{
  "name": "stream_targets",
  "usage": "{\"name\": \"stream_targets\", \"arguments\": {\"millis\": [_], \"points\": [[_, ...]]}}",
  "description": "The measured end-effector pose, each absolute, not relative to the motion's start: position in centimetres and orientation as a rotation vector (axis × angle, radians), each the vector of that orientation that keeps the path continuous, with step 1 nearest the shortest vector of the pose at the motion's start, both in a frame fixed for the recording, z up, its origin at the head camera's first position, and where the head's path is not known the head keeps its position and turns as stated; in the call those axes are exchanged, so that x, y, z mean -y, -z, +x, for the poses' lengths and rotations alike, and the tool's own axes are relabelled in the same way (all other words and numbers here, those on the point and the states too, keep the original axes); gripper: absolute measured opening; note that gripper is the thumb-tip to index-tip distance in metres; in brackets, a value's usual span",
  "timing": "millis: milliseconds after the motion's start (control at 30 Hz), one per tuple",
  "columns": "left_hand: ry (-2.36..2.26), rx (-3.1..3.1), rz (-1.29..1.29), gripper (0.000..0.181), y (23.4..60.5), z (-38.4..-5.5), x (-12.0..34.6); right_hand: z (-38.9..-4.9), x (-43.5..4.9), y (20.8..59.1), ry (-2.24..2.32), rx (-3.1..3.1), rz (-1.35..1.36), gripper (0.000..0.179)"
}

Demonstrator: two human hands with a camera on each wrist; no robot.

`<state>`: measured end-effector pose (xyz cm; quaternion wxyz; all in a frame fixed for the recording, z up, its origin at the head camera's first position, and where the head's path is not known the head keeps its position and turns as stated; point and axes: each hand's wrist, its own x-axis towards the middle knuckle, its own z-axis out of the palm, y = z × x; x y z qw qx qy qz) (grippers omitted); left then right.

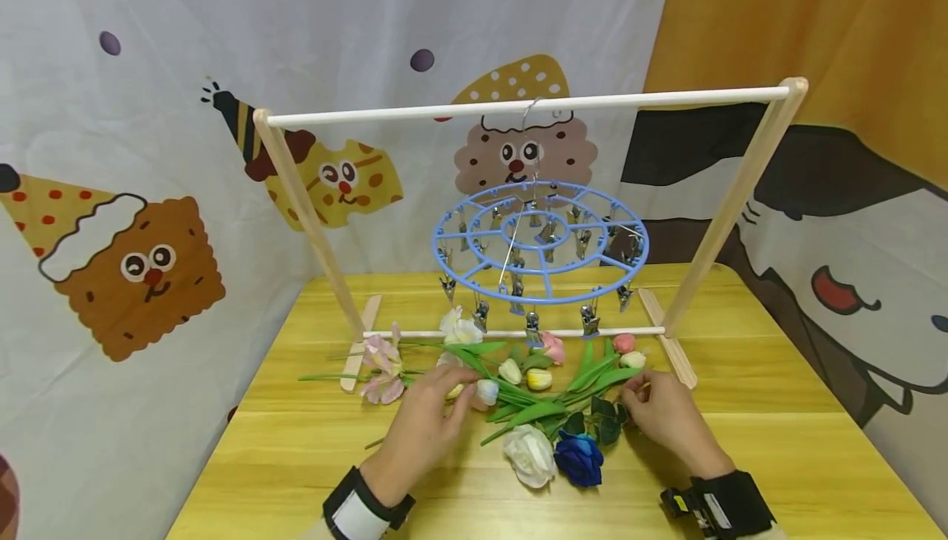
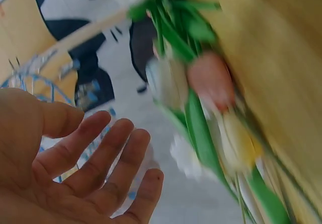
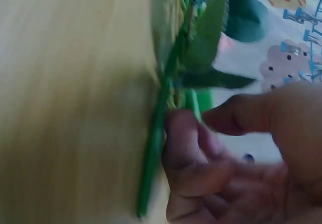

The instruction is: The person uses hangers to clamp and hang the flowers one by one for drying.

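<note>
Between a person's two bare hands, artificial flowers lie spread on a wooden table (image 1: 252,482). At the left, the left-hand grip (image 1: 424,421) stands apart, thumb clear of loosely extended fingers, with a white-and-blue tulip (image 1: 485,393) just beside its fingertips. Opposite, the right-hand grip (image 1: 670,416) has thumb and forefinger nearly together beside green stems (image 1: 570,398); whether they pinch one cannot be told. Dark green leaves (image 1: 609,426) sit immediately left of that grip, and a blue rose (image 1: 580,459) lies left of it and closer to the person. A white rose (image 1: 530,456) is beside the blue one, toward the left-hand grip. Past the right-hand fingers are a coral-pink tulip (image 1: 625,343) and a cream tulip (image 1: 633,360); midway between both grips, slightly farther off, is a yellow tulip (image 1: 539,379). Beyond the left-hand grip, a pale pink flower (image 1: 383,367) lies to its left and a white flower (image 1: 461,329) straight past it. Farther out than both grips, a blue round hanger (image 1: 548,300) with metal clips (image 1: 589,322) hangs from a wood-and-white rack (image 1: 370,114).
</note>
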<state>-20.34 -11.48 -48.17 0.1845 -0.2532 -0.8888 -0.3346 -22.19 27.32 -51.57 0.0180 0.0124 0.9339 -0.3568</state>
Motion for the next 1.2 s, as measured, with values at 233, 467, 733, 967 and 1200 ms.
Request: {"name": "stream_targets", "arguments": {"millis": [233, 467, 733, 967, 1200], "points": [[0.851, 2.535, -1.015, 0.025, 48.8, -19.0, 7.0, -21.2, -28.3, 50.7, 0.979, -2.777, -0.329, 0.022], [0.671, 2.567, -1.222, 0.044, 49.3, -18.7, 3.5, -21.0, -28.1, 51.4, 0.950, -2.812, -0.513, 0.022], [0.616, 2.557, -1.207, 0.049, 49.6, -19.3, 2.3, -21.2, -27.9, 52.1, 0.933, -2.920, -0.575, 0.027], [0.595, 2.541, -1.160, 0.048, 49.7, -19.6, 2.5, -21.0, -27.3, 52.4, 0.927, -3.066, -0.652, 0.033], [0.626, 2.543, -1.107, 0.049, 48.9, -19.9, 2.9, -21.2, -26.9, 51.9, 0.938, -3.208, -0.717, 0.046]]}}
